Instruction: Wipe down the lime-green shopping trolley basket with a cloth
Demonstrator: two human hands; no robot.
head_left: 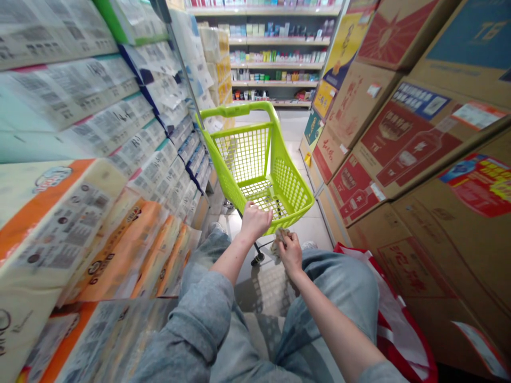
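Observation:
A lime-green plastic shopping cart (255,159) stands in the aisle in front of me, its basket holding nothing I can see. My left hand (255,221) is closed over the cart's near rim. Just below that rim, my right hand (289,250) is closed on a small crumpled beige cloth (279,236). I am crouched low, with my knees in grey-blue trousers under both arms.
Wrapped tissue packs (80,213) are stacked on shelves along the left. Cardboard boxes (399,138) are piled high on the right. A red and white bag (399,324) sits by my right leg. Shelves of small goods (275,58) close the far end of the tiled aisle.

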